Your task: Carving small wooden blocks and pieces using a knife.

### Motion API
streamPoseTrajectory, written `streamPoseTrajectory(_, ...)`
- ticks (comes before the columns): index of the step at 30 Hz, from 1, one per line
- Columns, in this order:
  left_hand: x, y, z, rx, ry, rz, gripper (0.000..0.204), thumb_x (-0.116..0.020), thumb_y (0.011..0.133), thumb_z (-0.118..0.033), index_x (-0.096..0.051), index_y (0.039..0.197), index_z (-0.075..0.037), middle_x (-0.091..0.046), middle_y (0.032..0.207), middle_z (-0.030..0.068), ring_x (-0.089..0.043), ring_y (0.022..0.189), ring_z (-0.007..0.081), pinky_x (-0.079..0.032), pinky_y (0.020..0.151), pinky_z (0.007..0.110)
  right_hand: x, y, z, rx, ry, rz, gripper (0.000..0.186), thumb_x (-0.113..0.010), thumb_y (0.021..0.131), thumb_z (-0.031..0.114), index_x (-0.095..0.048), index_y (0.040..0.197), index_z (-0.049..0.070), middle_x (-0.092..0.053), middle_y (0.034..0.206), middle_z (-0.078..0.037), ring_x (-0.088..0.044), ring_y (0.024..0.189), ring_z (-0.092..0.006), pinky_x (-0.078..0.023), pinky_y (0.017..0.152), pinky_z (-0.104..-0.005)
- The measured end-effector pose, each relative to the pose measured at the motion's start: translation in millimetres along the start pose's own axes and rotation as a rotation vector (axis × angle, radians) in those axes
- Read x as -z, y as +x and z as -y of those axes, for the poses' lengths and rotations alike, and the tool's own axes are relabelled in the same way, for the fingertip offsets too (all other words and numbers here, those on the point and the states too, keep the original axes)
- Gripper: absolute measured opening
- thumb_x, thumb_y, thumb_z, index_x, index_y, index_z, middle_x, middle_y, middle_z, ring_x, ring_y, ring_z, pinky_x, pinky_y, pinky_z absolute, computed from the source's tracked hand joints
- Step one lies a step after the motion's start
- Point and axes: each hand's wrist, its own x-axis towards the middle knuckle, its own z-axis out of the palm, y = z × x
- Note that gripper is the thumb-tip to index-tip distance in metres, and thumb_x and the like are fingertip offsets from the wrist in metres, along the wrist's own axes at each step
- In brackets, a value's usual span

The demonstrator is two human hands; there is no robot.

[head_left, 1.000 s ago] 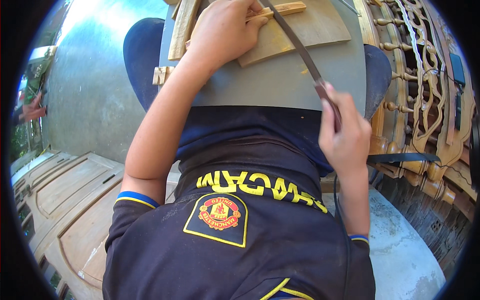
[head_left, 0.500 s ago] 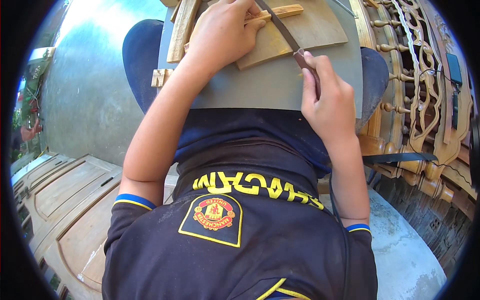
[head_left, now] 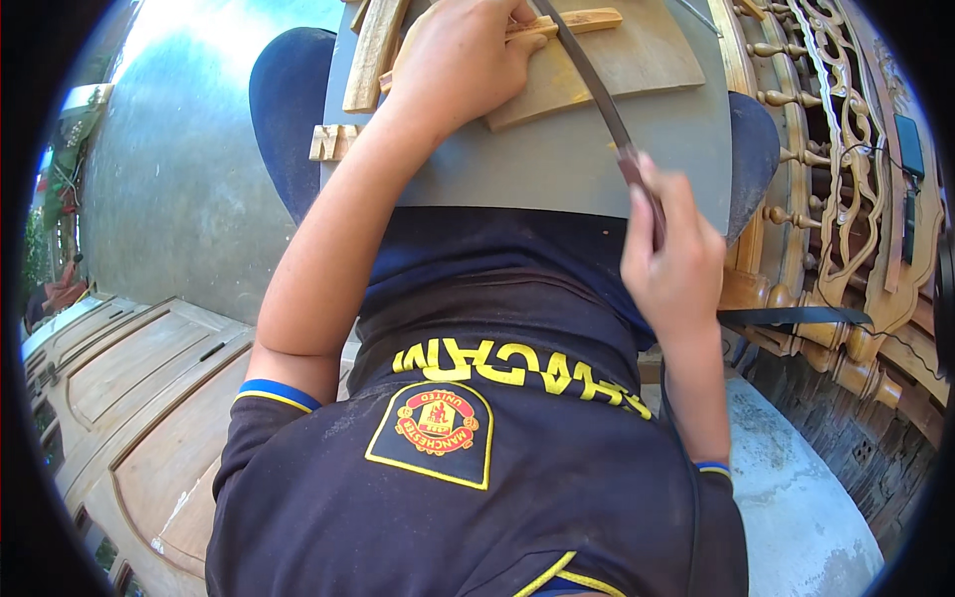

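Note:
My left hand point(head_left: 460, 62) presses a narrow wooden strip point(head_left: 595, 20) down near the top edge of the view, its fingers closed round it. Beneath the strip lies a flat, pale wooden board point(head_left: 637, 72). In my right hand point(head_left: 678, 239) is the brown handle of a long, thin, dark tool that looks like a file point(head_left: 595, 88). Its blade slants up and left across the strip, close to my left fingertips; the far end is cut off by the frame. The right fingers are slightly blurred.
A grey panel point(head_left: 557, 171) on my lap carries the work. On its left are a small notched wooden block point(head_left: 332, 142) and a longer wooden piece point(head_left: 374, 62). Carved wooden furniture point(head_left: 846, 189) stands at the right, and panelled wooden doors point(head_left: 149, 398) lie at the left.
My right hand has drawn the file toward me and a little right, so more of its blade shows below the strip. My left hand still presses the strip.

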Motion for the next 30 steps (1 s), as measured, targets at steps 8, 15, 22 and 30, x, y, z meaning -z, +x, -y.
streamPoseTrajectory(8, -1, 4, 2, -0.059, -0.005, -0.004, 0.017, -0.072, 0.089, -0.015, -0.063, 0.092, -0.001, -0.063, 0.094, 0.0197, -0.063, 0.096, 0.0407, -0.050, 0.084, 0.048, -13, 37, -11, 0.030, -0.004, 0.021, 0.026, -0.064, 0.095, 0.002, -0.062, 0.120, 0.006, -0.071, 0.090, -0.020, -0.071, 0.079, -0.0415, -0.056, 0.065, -0.0477)
streamPoseTrajectory(15, -1, 0, 3, -0.030, -0.011, -0.002, 0.018, -0.073, 0.088, -0.016, -0.063, 0.090, -0.001, -0.062, 0.093, 0.0189, -0.063, 0.096, 0.0403, -0.050, 0.085, 0.048, -3, -4, -9, 0.038, 0.008, -0.052, 0.027, -0.064, 0.095, 0.002, -0.062, 0.121, 0.005, -0.073, 0.093, -0.020, -0.072, 0.083, -0.0414, -0.057, 0.067, -0.0468)
streamPoseTrajectory(22, -3, 0, -2, 0.004, 0.015, 0.008, 0.018, -0.072, 0.088, -0.016, -0.062, 0.091, -0.002, -0.062, 0.094, 0.0196, -0.062, 0.096, 0.0409, -0.050, 0.085, 0.049, -6, 17, -3, 0.023, -0.018, 0.010, 0.028, -0.064, 0.094, 0.001, -0.062, 0.122, 0.004, -0.073, 0.094, -0.019, -0.071, 0.082, -0.0420, -0.057, 0.067, -0.0470)
streamPoseTrajectory(30, 1, 3, 2, -0.050, 0.045, 0.004, 0.019, -0.071, 0.090, -0.017, -0.062, 0.093, -0.002, -0.062, 0.095, 0.0204, -0.063, 0.095, 0.0418, -0.050, 0.084, 0.050, -17, 39, -10, 0.044, -0.024, 0.015, 0.028, -0.064, 0.095, 0.003, -0.059, 0.122, 0.006, -0.072, 0.093, -0.020, -0.071, 0.080, -0.0425, -0.056, 0.066, -0.0510)
